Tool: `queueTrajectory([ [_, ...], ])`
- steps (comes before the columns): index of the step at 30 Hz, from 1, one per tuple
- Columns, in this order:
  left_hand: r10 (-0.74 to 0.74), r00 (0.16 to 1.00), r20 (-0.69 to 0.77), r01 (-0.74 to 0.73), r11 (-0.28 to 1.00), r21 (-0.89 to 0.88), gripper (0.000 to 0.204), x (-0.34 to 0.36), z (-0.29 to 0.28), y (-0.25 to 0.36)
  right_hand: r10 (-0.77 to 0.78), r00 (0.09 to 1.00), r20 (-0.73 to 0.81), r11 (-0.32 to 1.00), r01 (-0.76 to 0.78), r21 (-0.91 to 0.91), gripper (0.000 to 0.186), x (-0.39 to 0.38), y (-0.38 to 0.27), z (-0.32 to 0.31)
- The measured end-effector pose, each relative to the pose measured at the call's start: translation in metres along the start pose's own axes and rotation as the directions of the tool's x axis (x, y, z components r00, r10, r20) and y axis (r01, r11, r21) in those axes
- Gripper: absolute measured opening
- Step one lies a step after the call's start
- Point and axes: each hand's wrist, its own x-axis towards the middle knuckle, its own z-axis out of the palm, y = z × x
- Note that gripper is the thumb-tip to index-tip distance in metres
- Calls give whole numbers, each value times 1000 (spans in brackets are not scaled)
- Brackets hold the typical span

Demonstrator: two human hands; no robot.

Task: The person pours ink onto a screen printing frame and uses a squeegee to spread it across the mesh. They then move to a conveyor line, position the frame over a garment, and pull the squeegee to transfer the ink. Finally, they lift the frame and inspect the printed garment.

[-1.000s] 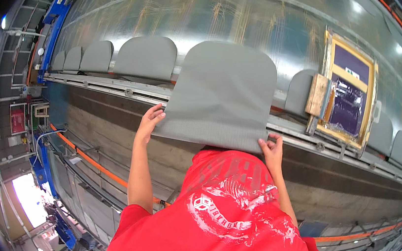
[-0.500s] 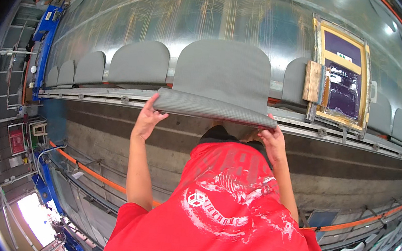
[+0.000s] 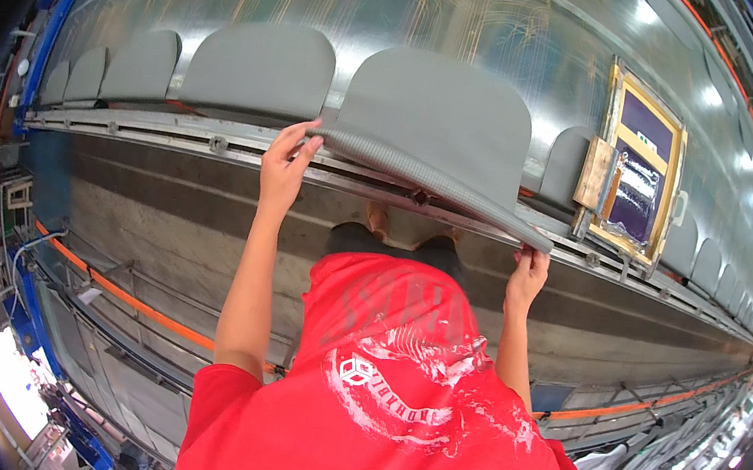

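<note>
A grey textured sheet (image 3: pixel 436 116) with a rounded far end lies on the long metal table, and its near edge curls up and over the table's front rail. Its left near corner is pinched by my left hand (image 3: pixel 285 167), thumb and fingers closed. At the opposite near corner, my right hand (image 3: pixel 528 275) grips the curled edge from below. Between the hands the lifted edge sags slightly and slants down to the right.
More grey sheets (image 3: pixel 261 69) lie in a row along the table (image 3: pixel 548 32). To the right, a yellow-edged screen-printing frame (image 3: pixel 642 163) carries a wooden-handled squeegee (image 3: pixel 595 174). A metal rail (image 3: pixel 220 145) borders the table. Behind me runs an orange-edged rail (image 3: pixel 136 303).
The view has tilted, so the table edge now slopes down to the right. My left fingers have closed more on the corner. Both hands still keep the sheet's near edge raised.
</note>
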Motion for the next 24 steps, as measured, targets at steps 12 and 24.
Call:
queueTrajectory([
  [12,-91,996,-25,93,988,123,55,-12,3,14,-31,988,-150,999,34,18,33,-20,-13,6],
  [24,-390,920,-46,385,919,-86,36,-25,2,-45,-20,995,100,981,0,193,34,2,4,-3],
])
